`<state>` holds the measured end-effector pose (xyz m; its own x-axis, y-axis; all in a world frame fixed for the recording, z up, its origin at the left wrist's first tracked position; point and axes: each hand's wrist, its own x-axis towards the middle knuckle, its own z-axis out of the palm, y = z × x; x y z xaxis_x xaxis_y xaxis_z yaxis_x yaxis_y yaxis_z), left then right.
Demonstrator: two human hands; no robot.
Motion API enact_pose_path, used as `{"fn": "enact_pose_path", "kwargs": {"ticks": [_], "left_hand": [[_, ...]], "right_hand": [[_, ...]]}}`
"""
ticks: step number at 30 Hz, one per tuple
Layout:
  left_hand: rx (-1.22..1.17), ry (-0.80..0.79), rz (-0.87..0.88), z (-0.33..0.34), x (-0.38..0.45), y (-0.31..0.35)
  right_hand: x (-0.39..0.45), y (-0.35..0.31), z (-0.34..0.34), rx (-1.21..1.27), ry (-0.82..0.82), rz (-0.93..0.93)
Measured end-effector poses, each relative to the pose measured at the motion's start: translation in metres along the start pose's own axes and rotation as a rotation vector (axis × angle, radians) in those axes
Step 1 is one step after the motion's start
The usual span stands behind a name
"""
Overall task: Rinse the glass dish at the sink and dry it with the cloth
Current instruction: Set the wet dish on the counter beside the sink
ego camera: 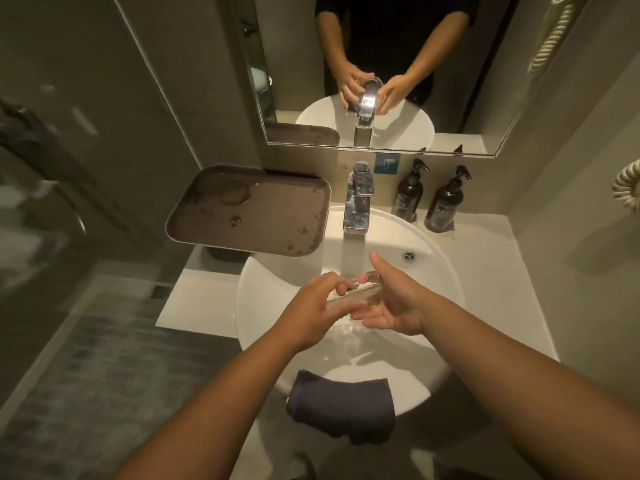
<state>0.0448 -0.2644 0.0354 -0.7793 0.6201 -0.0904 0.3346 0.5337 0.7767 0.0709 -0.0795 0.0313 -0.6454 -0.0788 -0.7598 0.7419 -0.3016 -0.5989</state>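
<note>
While water runs from the tap [356, 206], the left hand [311, 311] and right hand [393, 299] both grasp the glass dish [356, 287] over the sink [263, 327]; rinsing seems underway. Next comes the cloth [341, 403] on the near rim.

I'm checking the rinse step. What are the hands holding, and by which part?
Both hold the glass dish under the tap's stream: the left hand grips its left edge, the right hand cradles its right side from beneath.

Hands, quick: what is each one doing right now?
Left hand: fingers curled round the glass dish under the tap's stream.
Right hand: supports the dish from the other side, thumb raised; grip partly hidden.
</note>
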Motion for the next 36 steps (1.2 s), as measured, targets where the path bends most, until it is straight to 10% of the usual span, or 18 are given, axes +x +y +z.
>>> {"fn": "enact_pose_path", "kwargs": {"ticks": [4, 11, 26, 36], "left_hand": [[0.058, -0.015, 0.001, 0.001, -0.017, -0.009], [-0.595, 0.181, -0.484, -0.012, -0.029, -0.012], [0.124, 0.355, -0.475, -0.097, -0.061, -0.112], [0.367, 0.284, -0.579, -0.148, -0.06, -0.205]], "right_hand": [[0.004, 0.001, 0.013, 0.094, 0.014, -0.15], [-0.001, 0.006, 0.058, -0.067, 0.045, -0.44], [0.054, 0.014, 0.169, -1.232, 0.45, -0.673], [0.129, 0.006, 0.26, -1.526, 0.494, -0.54]]}}
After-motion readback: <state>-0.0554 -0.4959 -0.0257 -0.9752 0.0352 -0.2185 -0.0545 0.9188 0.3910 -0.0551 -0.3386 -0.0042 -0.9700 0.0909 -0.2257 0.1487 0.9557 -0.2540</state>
